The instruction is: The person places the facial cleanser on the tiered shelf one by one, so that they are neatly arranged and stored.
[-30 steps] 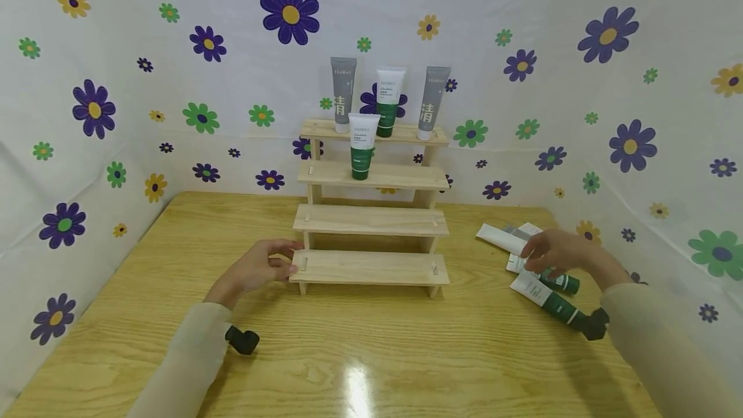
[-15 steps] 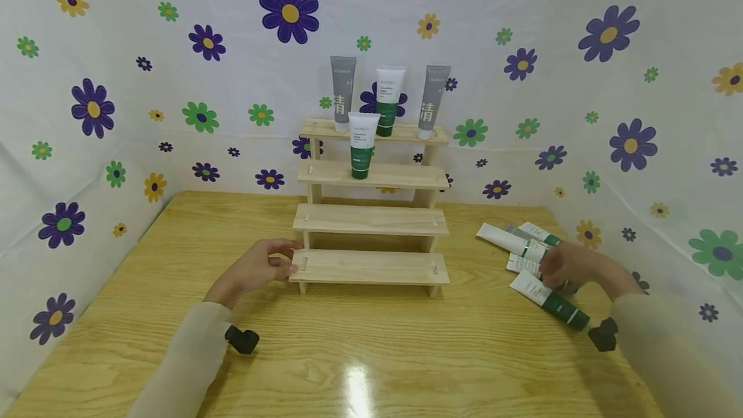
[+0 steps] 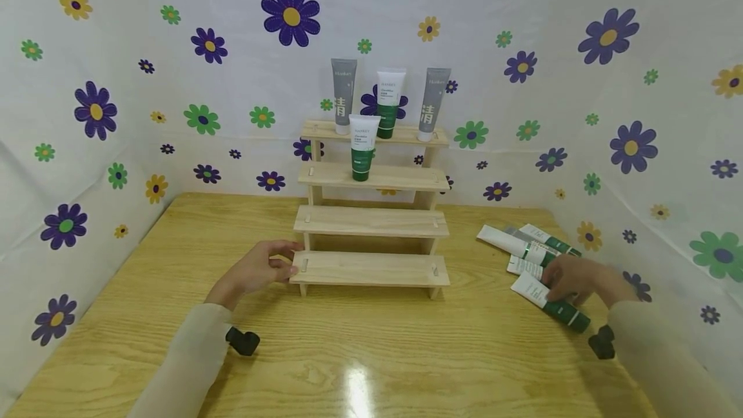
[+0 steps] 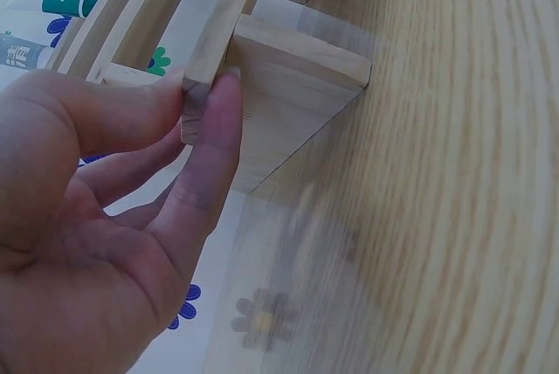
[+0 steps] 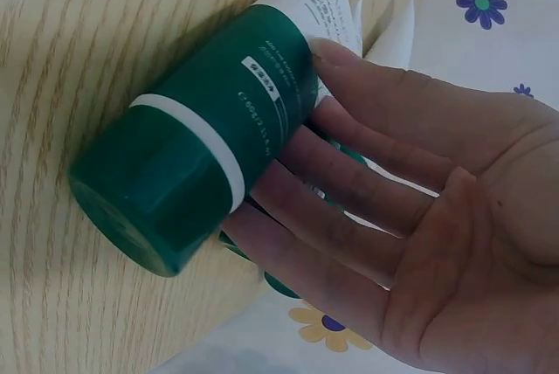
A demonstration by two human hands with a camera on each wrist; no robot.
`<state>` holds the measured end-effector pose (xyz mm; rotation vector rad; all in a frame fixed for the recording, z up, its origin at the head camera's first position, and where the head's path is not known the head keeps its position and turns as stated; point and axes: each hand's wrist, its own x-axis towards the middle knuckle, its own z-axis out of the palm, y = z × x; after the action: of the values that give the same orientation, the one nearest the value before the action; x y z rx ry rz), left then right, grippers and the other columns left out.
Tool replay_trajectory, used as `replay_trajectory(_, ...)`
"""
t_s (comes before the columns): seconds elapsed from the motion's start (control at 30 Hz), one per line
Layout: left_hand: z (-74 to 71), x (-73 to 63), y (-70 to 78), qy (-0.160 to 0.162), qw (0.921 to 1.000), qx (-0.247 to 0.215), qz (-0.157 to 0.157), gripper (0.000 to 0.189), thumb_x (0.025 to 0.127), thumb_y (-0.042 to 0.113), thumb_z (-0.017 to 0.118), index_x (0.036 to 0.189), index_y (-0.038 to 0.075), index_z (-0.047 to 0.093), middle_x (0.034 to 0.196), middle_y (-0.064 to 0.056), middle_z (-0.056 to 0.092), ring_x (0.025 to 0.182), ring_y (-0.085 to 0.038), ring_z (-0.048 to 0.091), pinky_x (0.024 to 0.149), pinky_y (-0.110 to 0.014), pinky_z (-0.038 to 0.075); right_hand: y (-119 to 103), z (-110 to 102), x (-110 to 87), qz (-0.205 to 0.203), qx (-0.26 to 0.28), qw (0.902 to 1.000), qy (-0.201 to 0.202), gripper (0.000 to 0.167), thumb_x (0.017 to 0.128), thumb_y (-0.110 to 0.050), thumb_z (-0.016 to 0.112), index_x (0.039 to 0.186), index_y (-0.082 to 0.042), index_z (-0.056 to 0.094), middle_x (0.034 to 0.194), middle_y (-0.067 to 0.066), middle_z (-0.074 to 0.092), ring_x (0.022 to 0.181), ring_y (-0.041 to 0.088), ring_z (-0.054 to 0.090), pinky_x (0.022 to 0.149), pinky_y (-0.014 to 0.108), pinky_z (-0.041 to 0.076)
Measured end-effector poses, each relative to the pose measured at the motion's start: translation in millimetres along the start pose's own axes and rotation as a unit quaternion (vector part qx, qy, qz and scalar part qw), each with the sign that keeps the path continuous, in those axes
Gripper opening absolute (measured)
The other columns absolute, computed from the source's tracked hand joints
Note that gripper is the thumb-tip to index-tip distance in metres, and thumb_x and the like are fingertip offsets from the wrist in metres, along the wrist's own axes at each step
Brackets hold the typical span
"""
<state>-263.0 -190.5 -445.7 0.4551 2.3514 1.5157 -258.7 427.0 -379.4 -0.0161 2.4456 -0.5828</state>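
Note:
My left hand pinches the left end of the lowest step of a wooden tiered display rack; in the left wrist view the thumb and fingers hold the board's end. At the right, my right hand is on the nearest green-and-white squeeze tube, which lies on the table. The right wrist view shows the thumb against the tube near its white part and the fingers curled along its far side. A white tube with a green band lies just behind it.
Two grey tubes and a green-and-white tube stand on the rack's top step. Another green-and-white tube stands one step lower. More tubes lie overlapping at the right. A flowered sheet surrounds the wooden table.
My right hand has come from above the pile down and toward me, onto the nearest green-and-white tube. The left hand keeps its hold on the rack.

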Motion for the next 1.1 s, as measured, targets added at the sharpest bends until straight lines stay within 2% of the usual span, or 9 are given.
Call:
replay_trajectory(0.4, -1.1, 0.0, -1.8, -0.005, 0.9999, -0.008, 0.01, 0.051, 0.099, 0.003, 0.066, 0.146, -0.007, 0.049, 0.129, -0.03, 0.057, 0.1, -0.023, 0.071, 0.082, -0.035, 0.064, -1, 6, 4.5, 0.015, -0.043, 0.9989, 0.007, 0.036, 0.087, -0.018, 0.083, 0.112, 0.004, 0.067, 0.102, 0.014, 0.066, 0.09, 0.024, 0.067, 0.075, 0.043, 0.064)
replay_trajectory(0.73, -1.0, -0.9, -0.3, 0.003, 1.0, -0.005, 0.002, 0.05, 0.099, 0.004, 0.067, 0.146, -0.004, 0.051, 0.132, -0.029, 0.055, 0.099, -0.022, 0.07, 0.084, -0.038, 0.064, -3, 9, 3.6, 0.026, -0.023, 0.9994, 0.003, 0.036, 0.089, -0.016, 0.081, 0.112, 0.003, 0.061, 0.105, 0.017, 0.061, 0.091, 0.027, 0.066, 0.075, 0.042, 0.064)
replay_trajectory(0.87, -0.6, -0.9, -0.9, 0.003, 1.0, -0.002, 0.003, 0.051, 0.099, 0.004, 0.067, 0.146, -0.004, 0.05, 0.131, -0.029, 0.056, 0.099, -0.022, 0.07, 0.084, -0.039, 0.064, -8, 10, 1.5, -0.004, -0.039, 0.9988, 0.028, 0.035, 0.088, -0.017, 0.082, 0.11, 0.002, 0.061, 0.1, 0.015, 0.057, 0.082, 0.023, 0.064, 0.069, 0.037, 0.063)
replay_trajectory(0.93, -0.3, -0.7, -1.3, 0.003, 1.0, 0.0, 0.004, 0.051, 0.099, 0.004, 0.066, 0.146, -0.004, 0.05, 0.131, -0.029, 0.056, 0.099, -0.022, 0.07, 0.084, -0.04, 0.064, -11, 9, 1.7, -0.038, -0.065, 0.996, 0.047, 0.035, 0.087, -0.018, 0.083, 0.107, 0.001, 0.062, 0.095, 0.012, 0.055, 0.077, 0.02, 0.06, 0.066, 0.034, 0.058)
replay_trajectory(1.03, -0.1, -0.4, -1.4, 0.004, 1.0, 0.003, 0.005, 0.05, 0.099, 0.003, 0.066, 0.146, -0.005, 0.05, 0.13, -0.029, 0.057, 0.099, -0.023, 0.071, 0.084, -0.04, 0.064, -18, 6, 2.7, -0.077, -0.073, 0.9926, 0.058, 0.034, 0.088, -0.018, 0.082, 0.106, 0.002, 0.062, 0.092, 0.009, 0.06, 0.075, 0.017, 0.058, 0.063, 0.032, 0.054)
replay_trajectory(1.1, -0.1, -0.4, -1.3, 0.003, 1.0, 0.002, 0.004, 0.051, 0.099, 0.003, 0.066, 0.146, -0.005, 0.05, 0.13, -0.029, 0.057, 0.1, -0.023, 0.071, 0.084, -0.04, 0.064, -23, 3, 2.7, -0.097, -0.056, 0.9922, 0.054, 0.035, 0.089, -0.017, 0.081, 0.108, 0.005, 0.061, 0.092, 0.009, 0.067, 0.074, 0.017, 0.06, 0.061, 0.033, 0.053)
